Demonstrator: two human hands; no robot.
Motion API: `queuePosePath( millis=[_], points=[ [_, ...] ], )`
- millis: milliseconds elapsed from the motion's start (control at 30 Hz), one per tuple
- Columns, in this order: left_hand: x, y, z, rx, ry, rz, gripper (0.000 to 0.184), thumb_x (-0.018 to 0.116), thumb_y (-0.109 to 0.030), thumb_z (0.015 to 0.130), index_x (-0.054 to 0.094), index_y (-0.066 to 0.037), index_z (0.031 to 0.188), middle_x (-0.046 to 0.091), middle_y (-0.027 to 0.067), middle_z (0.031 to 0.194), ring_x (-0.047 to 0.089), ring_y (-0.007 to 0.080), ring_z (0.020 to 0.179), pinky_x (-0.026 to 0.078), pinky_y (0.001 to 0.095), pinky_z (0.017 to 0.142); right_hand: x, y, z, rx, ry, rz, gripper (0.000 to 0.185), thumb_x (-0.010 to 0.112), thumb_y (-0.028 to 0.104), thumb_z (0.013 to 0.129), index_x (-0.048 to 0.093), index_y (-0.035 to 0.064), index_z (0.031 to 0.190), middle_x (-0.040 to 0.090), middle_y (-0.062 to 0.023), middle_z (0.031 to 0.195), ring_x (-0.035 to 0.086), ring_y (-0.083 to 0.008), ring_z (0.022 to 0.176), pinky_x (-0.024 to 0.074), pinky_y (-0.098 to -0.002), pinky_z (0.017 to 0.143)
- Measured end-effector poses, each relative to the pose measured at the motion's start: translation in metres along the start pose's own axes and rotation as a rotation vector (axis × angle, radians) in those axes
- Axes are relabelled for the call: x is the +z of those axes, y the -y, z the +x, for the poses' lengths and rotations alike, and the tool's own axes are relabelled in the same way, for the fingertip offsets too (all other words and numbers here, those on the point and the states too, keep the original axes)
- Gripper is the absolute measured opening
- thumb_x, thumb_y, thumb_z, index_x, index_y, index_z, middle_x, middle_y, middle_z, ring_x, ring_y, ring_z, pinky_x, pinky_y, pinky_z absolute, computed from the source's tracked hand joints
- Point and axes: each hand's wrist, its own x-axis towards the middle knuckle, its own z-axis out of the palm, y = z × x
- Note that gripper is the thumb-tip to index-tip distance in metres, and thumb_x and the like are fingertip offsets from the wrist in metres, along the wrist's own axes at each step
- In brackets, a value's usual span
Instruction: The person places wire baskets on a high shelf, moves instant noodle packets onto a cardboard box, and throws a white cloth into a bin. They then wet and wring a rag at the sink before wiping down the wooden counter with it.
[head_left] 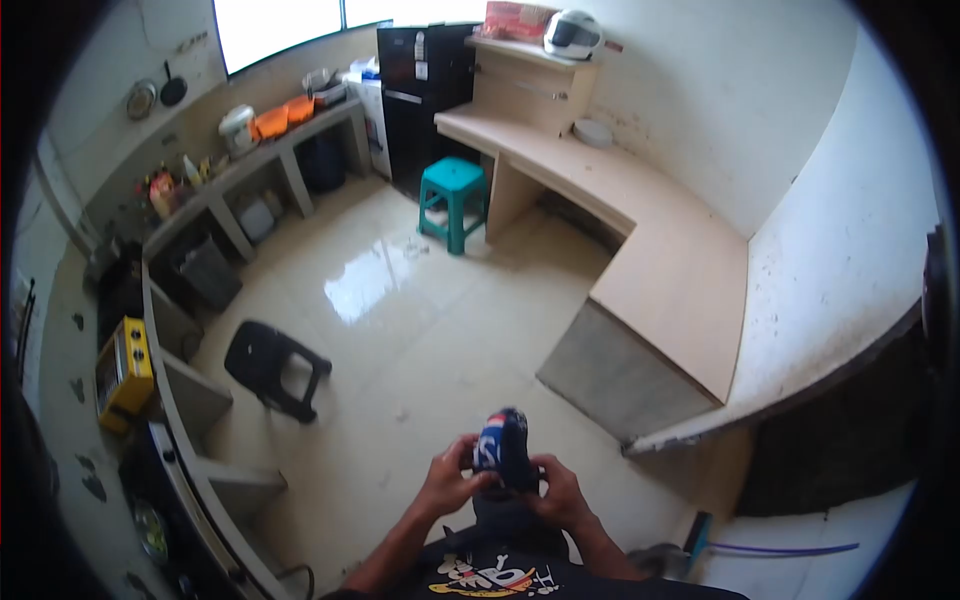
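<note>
A dark blue, rounded item [488,448] with white lettering and a little red is held up in front of my body; its exact kind I cannot make out. My left hand [452,480] grips its left side, with the thumb along the lower edge. On the other side, my right hand [560,492] has its fingers closed on the lower right part. The item's underside is partly hidden by my fingers. Below both hands shows my black shirt [490,575] with a coloured print.
A black stool [262,350] is on the tiled floor at left, and a teal stool [454,178] stands near the black fridge [425,110]. An L-shaped wooden counter [670,270] runs along the right. A concrete counter [215,190] with a yellow oven [125,370] lines the left.
</note>
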Motion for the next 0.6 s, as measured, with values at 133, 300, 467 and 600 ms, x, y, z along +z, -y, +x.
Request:
queuePosePath(
  millis=[133, 300, 467, 600],
  points=[
    [-0.026, -0.021, 0.08, -0.063, -0.052, -0.068, 0.059, 0.08, -0.003, 0.073, 0.048, 0.001, 0.122, 0.062, 0.0092, 0.108, 0.063, 0.0154, 0.098, 0.053, 0.0305, 0.087, -0.037, -0.019, 0.107, 0.014, 0.232, -0.154, 0.048, 0.08, 0.025, 0.075, 0.054, 0.0026, 0.109, 0.064, -0.0141, 0.096, 0.066, -0.0258, 0.088, 0.0511, -0.0356, 0.078],
    [-0.078, -0.052, 0.15, -0.053, -0.174, -0.367, 0.066, 0.083, 0.004, 0.064, 0.047, -0.001, 0.12, 0.06, 0.0076, 0.107, 0.063, 0.0156, 0.096, 0.055, 0.0305, 0.085, -0.063, 0.007, 0.239, -0.136, 0.559, 0.09, 0.051, 0.076, 0.029, 0.079, 0.053, 0.0031, 0.117, 0.064, -0.0152, 0.098, 0.065, -0.025, 0.091, 0.0501, -0.0348, 0.08],
    [-0.147, -0.082, 0.212, 0.021, -0.28, -0.198, 0.069, 0.084, -0.001, 0.067, 0.037, -0.003, 0.117, 0.056, 0.0092, 0.105, 0.063, 0.017, 0.095, 0.057, 0.0314, 0.082, -0.056, 0.027, 0.367, -0.432, 0.663, -0.289, 0.041, 0.065, 0.027, 0.086, 0.054, 0.0101, 0.122, 0.066, -0.0148, 0.099, 0.065, -0.0324, 0.088, 0.0512, -0.0405, 0.077],
    [-0.219, -0.077, 0.267, 0.087, -0.32, 0.125, 0.055, 0.085, -0.005, 0.067, 0.045, -0.005, 0.104, 0.057, 0.0036, 0.096, 0.057, 0.0086, 0.084, 0.05, 0.0225, 0.07, -0.062, 0.03, 0.453, -0.513, 0.281, -0.403, 0.028, 0.064, 0.013, 0.081, 0.065, 0.0131, 0.109, 0.067, -0.0103, 0.093, 0.065, -0.0312, 0.082, 0.0531, -0.0387, 0.069]
  ],
)
